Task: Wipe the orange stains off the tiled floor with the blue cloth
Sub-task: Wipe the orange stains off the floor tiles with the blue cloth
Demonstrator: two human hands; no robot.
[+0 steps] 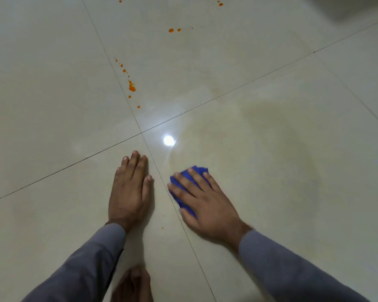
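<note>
Wiping in progress: left hand [129, 192] braces flat on floor [52, 105], fingers together; right hand [203, 201], fingers spread, presses cloth [184, 179] down; next, push it forward-left to stains [131, 88].

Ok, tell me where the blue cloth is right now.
In the head view, the blue cloth lies pressed flat on the floor under the right hand, just right of the tile joint, with the left hand across it.
</note>
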